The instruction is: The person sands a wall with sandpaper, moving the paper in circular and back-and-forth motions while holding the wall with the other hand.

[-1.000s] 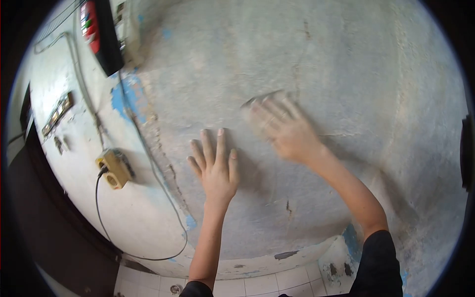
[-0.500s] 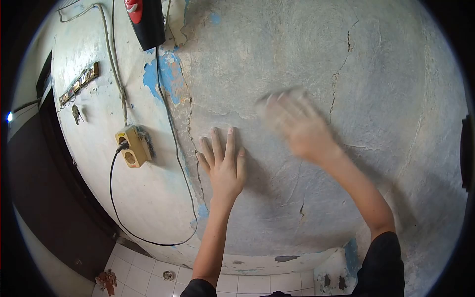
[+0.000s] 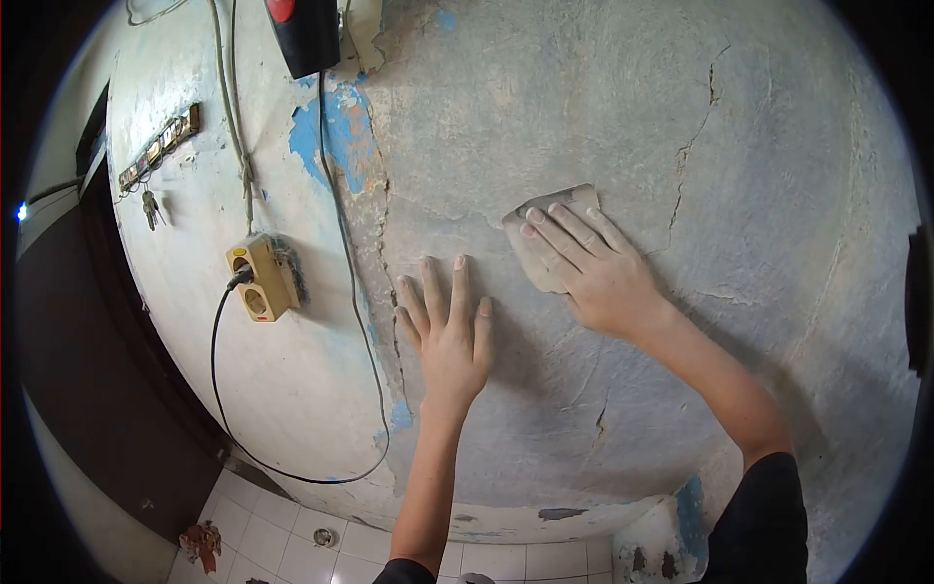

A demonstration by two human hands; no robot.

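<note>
My left hand (image 3: pixel 451 346) lies against the grey, cracked wall (image 3: pixel 545 409) with its fingers spread and nothing in it. To the right and higher up, my right hand (image 3: pixel 605 273) presses a thin greyish sheet (image 3: pixel 540 263), which looks like sandpaper, flat to the wall. The sheet's edges show above and to the left of the fingers; its middle is hidden under them. A long crack runs down the wall just left of my left hand, and another one lies above and right of my right hand.
At the left are a yellowish power socket (image 3: pixel 261 277) with a black cable (image 3: pixel 355 302) looping down, a key rack (image 3: pixel 161 146) and a dark door (image 3: pixel 97 389). A black and red object (image 3: pixel 304 34) hangs at the top. White floor tiles (image 3: pixel 263 530) show below.
My right hand was blurred by motion and is now sharp, slightly lower, with the sheet visible under it. My left hand stays on the wall. The view has shifted slightly.
</note>
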